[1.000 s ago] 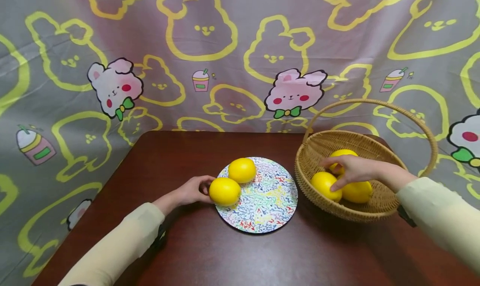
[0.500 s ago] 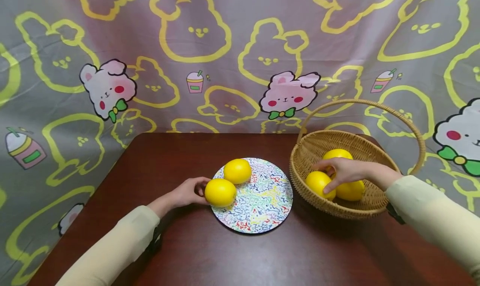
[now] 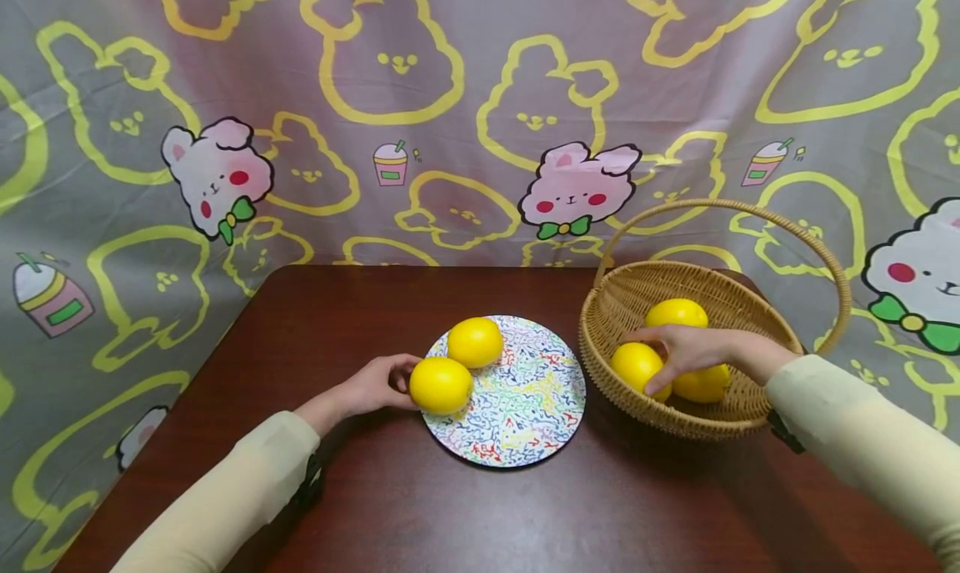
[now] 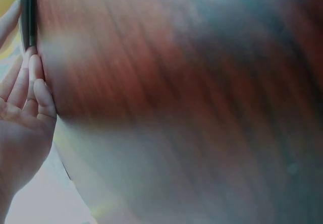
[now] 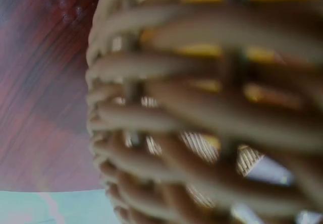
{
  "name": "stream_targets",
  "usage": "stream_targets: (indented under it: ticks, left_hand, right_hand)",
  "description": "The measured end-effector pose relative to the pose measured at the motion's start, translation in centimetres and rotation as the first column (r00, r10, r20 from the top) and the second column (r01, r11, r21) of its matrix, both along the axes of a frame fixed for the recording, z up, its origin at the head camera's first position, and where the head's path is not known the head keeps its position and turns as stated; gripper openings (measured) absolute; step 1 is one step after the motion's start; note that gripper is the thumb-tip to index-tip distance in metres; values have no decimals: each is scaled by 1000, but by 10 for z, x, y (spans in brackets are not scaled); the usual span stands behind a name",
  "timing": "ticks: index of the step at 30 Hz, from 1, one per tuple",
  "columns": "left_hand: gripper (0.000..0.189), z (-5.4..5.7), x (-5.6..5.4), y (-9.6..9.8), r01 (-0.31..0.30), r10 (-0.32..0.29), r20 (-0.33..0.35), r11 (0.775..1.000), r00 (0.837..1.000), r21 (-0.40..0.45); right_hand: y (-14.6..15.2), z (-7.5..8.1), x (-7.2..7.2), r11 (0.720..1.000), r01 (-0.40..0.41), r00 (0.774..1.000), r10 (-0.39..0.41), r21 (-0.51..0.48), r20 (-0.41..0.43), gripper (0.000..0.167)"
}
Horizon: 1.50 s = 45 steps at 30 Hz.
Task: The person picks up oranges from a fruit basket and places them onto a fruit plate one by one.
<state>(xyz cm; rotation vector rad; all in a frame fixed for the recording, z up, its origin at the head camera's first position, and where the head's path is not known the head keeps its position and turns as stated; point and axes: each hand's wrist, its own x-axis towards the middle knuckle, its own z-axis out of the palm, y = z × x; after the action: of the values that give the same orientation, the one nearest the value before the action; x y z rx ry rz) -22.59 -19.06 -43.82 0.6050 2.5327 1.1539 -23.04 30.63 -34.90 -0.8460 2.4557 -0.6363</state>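
A round plate (image 3: 525, 406) with a colourful squiggle pattern lies on the table, two yellow lemons on its left side: a rear lemon (image 3: 476, 343) and a front lemon (image 3: 441, 385). My left hand (image 3: 375, 385) grips the plate at its left rim, right behind the front lemon, which hides the fingertips. In the left wrist view its fingers (image 4: 43, 95) meet the plate's dark edge. My right hand (image 3: 693, 352) reaches into a wicker basket (image 3: 600, 381) and grips the left lemon (image 3: 633, 364), thumb on its near side. Two other lemons, one behind (image 3: 677, 310) and one right (image 3: 701, 384), are partly hidden.
The basket's tall arched handle (image 3: 757, 210) rises above the right forearm. Close weave fills most of the right wrist view. The dark brown table (image 3: 360, 306) ends at a patterned curtain (image 3: 450, 72) behind.
Plate, basket and lemons shift slightly left in view together with the background. My right hand settles a little around the left lemon in the basket. The left hand keeps its place.
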Motion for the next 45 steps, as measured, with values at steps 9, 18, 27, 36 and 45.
stream_targets:
  ticks: [9,18,27,36,45]
  left_hand:
    - [65,-1,-1,-1,16,-16,-8,1000,1000,17]
    - [66,1,1,-1,14,-13,-7,1000,1000,15]
    - [66,3,2,-1,1,-1,8,1000,1000,18]
    - [66,2,2,-2,1,-1,3,1000,1000,18]
    - [66,-1,1,-1,24,-24,-25,999,999,25]
  right_hand:
    - [-3,-1,0,999,26,1000,-26,25,-10,86]
    - [-6,5,4,997,65,995,-62,39,-83,88]
    - [-6,23,3,993,120,987,-119,4,-106,88]
    - [-5,42,3,990,128,986,-133,-53,-105,87]
    - [-5,60,5,993,109,984,-115,-52,-139,82]
